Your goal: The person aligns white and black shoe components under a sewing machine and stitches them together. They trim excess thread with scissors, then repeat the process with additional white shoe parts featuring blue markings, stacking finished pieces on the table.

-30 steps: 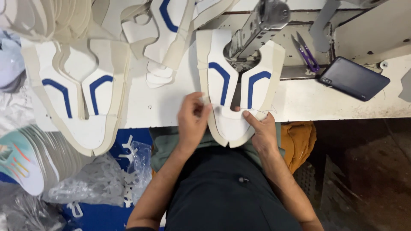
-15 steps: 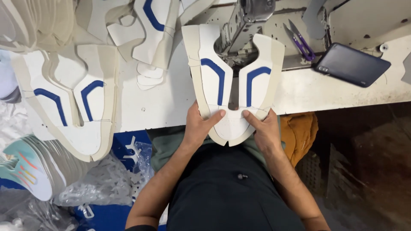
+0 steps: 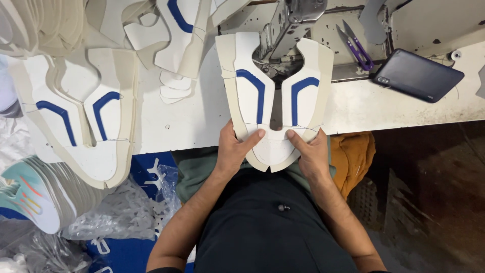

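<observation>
sewing machine (image 3: 290,23) ahead, bare table (image 3: 192,121) left

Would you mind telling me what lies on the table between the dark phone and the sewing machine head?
In the head view, purple-handled thread snips lie between the phone and the sewing machine head, on the machine bed.

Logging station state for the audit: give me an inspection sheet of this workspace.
Surface: white worktable, scuffed, with a sewing machine at the back.
Job's things: flat white shoe upper with blue stripes, toe end over the table's near edge, forward end by the machine.
Clutter: stacked shoe uppers at left, loose cut pieces, purple thread snips, dark phone.
Hands: left hand and right hand both grip the upper's toe end, thumbs on top.
Cables: nothing seen.
Surroundings: plastic bags, more stacked uppers lower left, orange cloth, dark floor.
</observation>
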